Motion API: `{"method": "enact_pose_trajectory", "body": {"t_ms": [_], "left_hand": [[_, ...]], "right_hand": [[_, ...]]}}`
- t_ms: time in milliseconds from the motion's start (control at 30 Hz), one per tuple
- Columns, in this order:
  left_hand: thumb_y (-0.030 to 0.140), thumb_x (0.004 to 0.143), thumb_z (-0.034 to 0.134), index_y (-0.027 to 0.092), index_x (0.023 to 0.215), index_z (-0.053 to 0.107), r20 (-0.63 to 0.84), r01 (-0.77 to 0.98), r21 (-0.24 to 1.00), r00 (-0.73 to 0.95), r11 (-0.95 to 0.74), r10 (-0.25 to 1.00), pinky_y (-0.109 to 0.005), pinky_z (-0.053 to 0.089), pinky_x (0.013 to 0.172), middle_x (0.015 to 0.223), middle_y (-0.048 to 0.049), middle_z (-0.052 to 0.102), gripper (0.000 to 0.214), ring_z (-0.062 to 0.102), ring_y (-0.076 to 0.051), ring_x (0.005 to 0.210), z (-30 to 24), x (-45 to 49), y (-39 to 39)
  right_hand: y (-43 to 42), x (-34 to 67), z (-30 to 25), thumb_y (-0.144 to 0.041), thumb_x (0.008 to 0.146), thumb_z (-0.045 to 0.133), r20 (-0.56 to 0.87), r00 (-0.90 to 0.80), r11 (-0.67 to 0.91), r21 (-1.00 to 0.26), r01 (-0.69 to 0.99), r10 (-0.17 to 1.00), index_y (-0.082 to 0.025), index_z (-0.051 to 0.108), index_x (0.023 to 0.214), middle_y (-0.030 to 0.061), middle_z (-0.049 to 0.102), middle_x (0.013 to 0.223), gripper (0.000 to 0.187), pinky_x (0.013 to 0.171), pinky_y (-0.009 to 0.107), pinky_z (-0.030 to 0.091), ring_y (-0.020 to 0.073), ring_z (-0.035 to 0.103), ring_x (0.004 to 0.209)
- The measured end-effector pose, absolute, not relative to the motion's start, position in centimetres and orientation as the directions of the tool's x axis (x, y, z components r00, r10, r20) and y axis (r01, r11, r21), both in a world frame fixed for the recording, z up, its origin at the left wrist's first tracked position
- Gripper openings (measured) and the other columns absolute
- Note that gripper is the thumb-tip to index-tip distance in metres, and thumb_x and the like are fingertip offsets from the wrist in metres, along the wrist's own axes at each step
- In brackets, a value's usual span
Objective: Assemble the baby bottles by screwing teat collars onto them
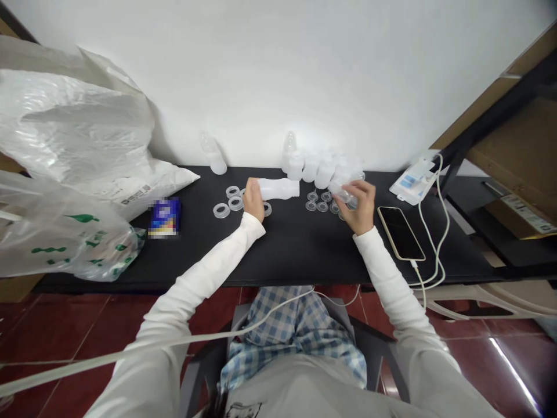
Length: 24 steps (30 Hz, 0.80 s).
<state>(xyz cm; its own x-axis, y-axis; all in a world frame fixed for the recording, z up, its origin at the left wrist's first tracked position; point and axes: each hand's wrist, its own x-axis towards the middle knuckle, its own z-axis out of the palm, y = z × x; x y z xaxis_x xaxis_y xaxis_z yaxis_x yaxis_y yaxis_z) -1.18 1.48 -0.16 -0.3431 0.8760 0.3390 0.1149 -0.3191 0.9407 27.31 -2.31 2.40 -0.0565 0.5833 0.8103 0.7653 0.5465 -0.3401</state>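
My left hand [253, 198] is closed around the base of a translucent white plastic bottle [281, 188] that lies on its side on the black table [282, 249]. My right hand [361, 204] is curled around a small clear plastic piece [343, 194] just above the table. Under and beside that hand lie several small clear caps [317, 202]. Clear plastic rings [228, 200] sit left of my left hand. A row of upright white bottles [322, 168] stands against the wall behind both hands.
Large plastic bags [73, 174] fill the table's left end, with a small blue packet [164, 217] beside them. A phone [400, 232] on a white cable lies at right, near a white charger box [413, 181]. One lone bottle [213, 155] stands at the back left.
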Motion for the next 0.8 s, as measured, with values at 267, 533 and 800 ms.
{"method": "enact_pose_trajectory", "body": {"t_ms": [267, 533, 800], "left_hand": [[0.065, 0.084, 0.059, 0.025, 0.103, 0.036, 0.270, -0.065, 0.956, -0.186, -0.286, 0.945, -0.023, 0.045, 0.049, 0.077, 0.0026, 0.059, 0.049, 0.057, -0.011, 0.056, -0.1, 0.0, 2.1], [0.037, 0.074, 0.075, 0.025, 0.114, 0.033, 0.236, 0.108, 0.965, 0.041, -0.240, 0.971, -0.035, 0.055, 0.092, 0.122, -0.0089, 0.059, 0.059, 0.070, -0.016, 0.098, -1.2, 0.1, 3.5], [0.029, 0.077, 0.079, 0.020, 0.101, 0.042, 0.077, 0.606, 0.792, 0.006, -0.065, 0.997, -0.050, 0.044, 0.099, 0.109, -0.0143, 0.063, 0.045, 0.059, -0.035, 0.114, -0.7, 4.2, 5.3]], "right_hand": [[-1.8, 29.0, 2.9, -0.066, 0.088, 0.047, 0.477, 0.436, 0.490, -0.867, 0.091, 0.763, -0.022, 0.055, 0.104, -0.0013, 0.054, 0.078, 0.047, 0.048, 0.027, 0.038, 0.0111, 0.045, 0.051], [-1.2, 28.9, 2.5, -0.071, 0.084, 0.051, 0.417, 0.460, 0.462, -0.887, 0.016, 0.784, -0.023, 0.051, 0.089, -0.0062, 0.048, 0.067, 0.048, 0.041, 0.024, 0.030, 0.0076, 0.037, 0.044], [-0.9, 28.3, 2.2, -0.075, 0.079, 0.058, 0.425, 0.474, 0.464, -0.885, 0.037, 0.772, -0.023, 0.051, 0.087, -0.0084, 0.047, 0.062, 0.053, 0.039, 0.024, 0.029, 0.0066, 0.037, 0.042]]}}
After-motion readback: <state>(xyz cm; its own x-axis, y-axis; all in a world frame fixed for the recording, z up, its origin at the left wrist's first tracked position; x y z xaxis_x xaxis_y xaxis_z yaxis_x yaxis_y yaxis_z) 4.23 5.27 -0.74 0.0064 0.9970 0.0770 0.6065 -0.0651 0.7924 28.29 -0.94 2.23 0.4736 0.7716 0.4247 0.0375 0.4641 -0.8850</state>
